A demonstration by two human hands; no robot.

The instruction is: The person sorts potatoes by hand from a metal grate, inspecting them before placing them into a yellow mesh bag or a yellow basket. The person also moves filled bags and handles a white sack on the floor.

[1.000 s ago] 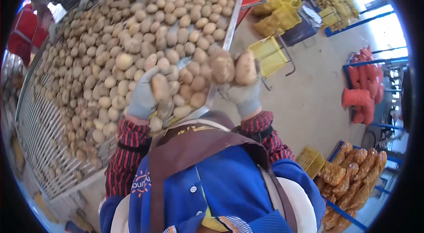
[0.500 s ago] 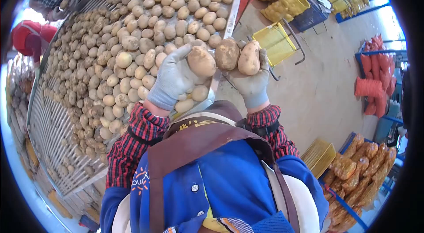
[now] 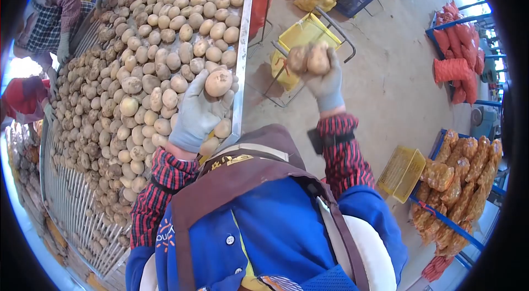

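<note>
Left hand [image 3: 199, 112] in a grey glove is closed around one potato [image 3: 219, 82], held up just above the sorting table [image 3: 242, 59], right by its metal edge rail. Right hand [image 3: 325, 84], also gloved, is out past the table edge and gripping two spuds [image 3: 310, 59] side by side, touching each other. That hand hangs over the concrete floor, roughly above a yellow crate [image 3: 300, 34] sitting in a wire frame.

The table itself is packed with loose potatoes, pretty much edge to edge, on a slatted bed that runs off to the lower left. Across the table, at the far side, you can see other workers: a plaid sleeve [image 3: 48, 26] with a gloved hand, and someone in red [image 3: 22, 98] further down.

More yellow crates near the top, red mesh sacks [image 3: 457, 54] stacked by the blue racks on the right, and orange net bags [image 3: 457, 181] full of potatoes at lower right, next to another yellow crate [image 3: 402, 172].
</note>
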